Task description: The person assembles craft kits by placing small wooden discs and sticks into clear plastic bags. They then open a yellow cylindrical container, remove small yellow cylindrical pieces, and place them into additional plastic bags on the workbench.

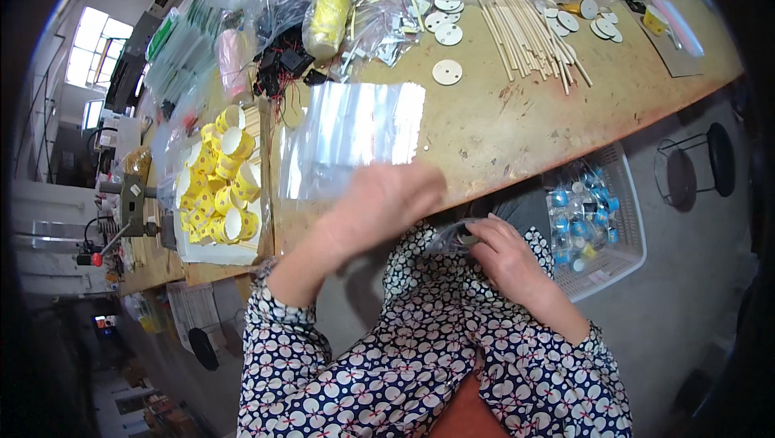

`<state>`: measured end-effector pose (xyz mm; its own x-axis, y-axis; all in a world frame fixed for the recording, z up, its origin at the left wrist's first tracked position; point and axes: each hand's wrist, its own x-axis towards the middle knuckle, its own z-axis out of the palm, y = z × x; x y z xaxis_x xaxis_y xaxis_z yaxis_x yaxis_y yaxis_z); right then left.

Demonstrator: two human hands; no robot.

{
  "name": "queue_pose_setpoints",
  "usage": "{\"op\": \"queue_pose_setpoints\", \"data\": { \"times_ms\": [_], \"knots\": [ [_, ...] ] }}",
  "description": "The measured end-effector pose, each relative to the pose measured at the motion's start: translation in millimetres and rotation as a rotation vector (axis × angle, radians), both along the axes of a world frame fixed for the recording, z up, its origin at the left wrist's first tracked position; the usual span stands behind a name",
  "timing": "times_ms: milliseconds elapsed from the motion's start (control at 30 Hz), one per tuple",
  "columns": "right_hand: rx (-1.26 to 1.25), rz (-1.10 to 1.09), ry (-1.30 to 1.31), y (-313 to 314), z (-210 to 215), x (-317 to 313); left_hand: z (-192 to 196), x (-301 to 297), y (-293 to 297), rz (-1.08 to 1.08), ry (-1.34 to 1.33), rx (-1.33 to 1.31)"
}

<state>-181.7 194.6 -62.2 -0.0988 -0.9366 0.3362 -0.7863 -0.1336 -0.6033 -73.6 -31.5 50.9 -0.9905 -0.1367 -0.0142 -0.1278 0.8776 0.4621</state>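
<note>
My left hand (391,200) hovers near the table's front edge, beside a stack of clear flat plastic bags (355,127). Its fingers are smeared by motion, and whether they hold anything does not show. Lower and to the right, over my lap, my right hand (507,256) has its fingers closed on a clear plastic bag (450,238). Something small and round seems to be inside that bag, too unclear to name. A pale round disc with holes (446,72) lies on the table beyond the stack.
A shallow box of yellow paper cups (218,188) stands left of the bags. Thin wooden sticks (529,34) and more discs (448,34) lie farther back, near black parts with wires (282,62). On my right is a white basket (630,220) of bagged blue-and-clear pieces; beyond it, a stool (721,159).
</note>
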Motion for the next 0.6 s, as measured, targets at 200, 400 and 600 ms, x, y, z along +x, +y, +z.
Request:
{"op": "queue_pose_setpoints", "data": {
  "times_ms": [200, 400, 600],
  "knots": [
    [-0.059, -0.120, -0.060, 7, -6, 1, -20, -91, -113, 0.343, 0.416, -0.396],
    [-0.087, -0.141, -0.009, 14, -12, -5, -50, -121, -175, 0.207, 0.557, -0.608],
    [-0.091, -0.172, -0.207, 15, -8, -9, -22, -96, -163, 0.486, 0.554, 0.842]
  ]
}}
